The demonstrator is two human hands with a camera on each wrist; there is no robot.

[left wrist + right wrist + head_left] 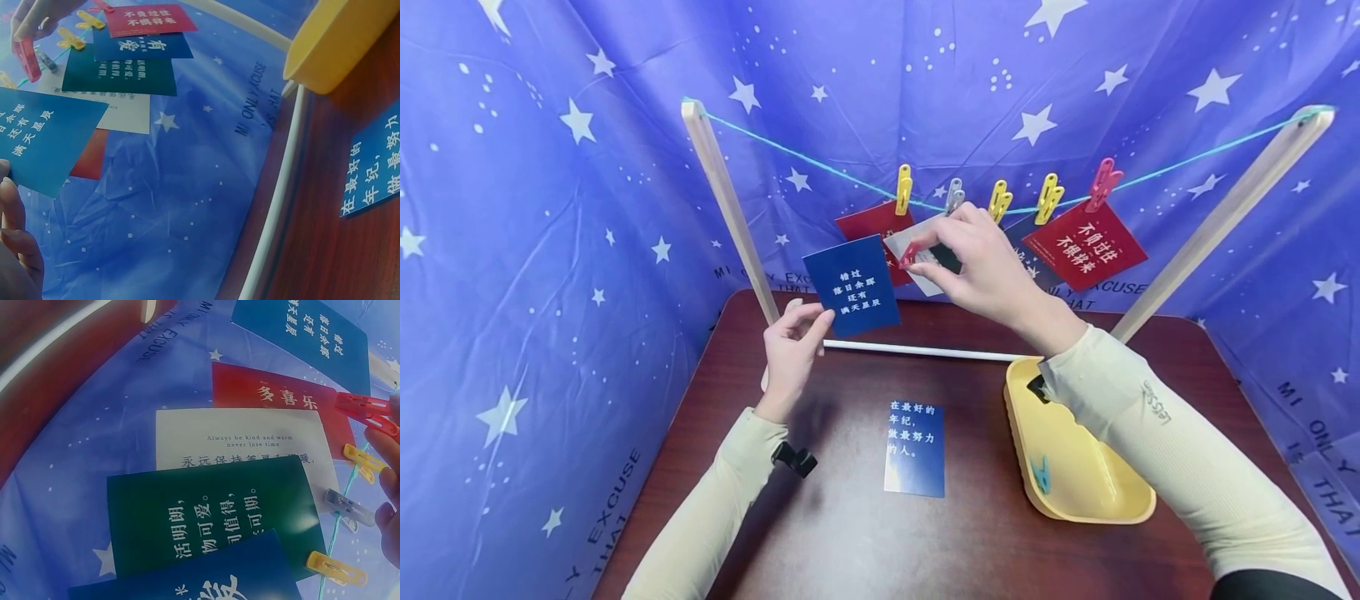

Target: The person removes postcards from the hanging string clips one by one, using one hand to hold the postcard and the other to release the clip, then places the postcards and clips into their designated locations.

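Mid-frame, the left hand (793, 350) pinches a card (853, 282), the right hand (983, 260) a peg (909, 254); slack fingers could drop either.

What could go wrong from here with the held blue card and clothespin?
The left hand pinches the blue card near one lower corner, so it might swing or slip. The right hand holds the red clothespin near the hanging cards and could knock one. Those cards overlap along the teal string, so another may crowd them.
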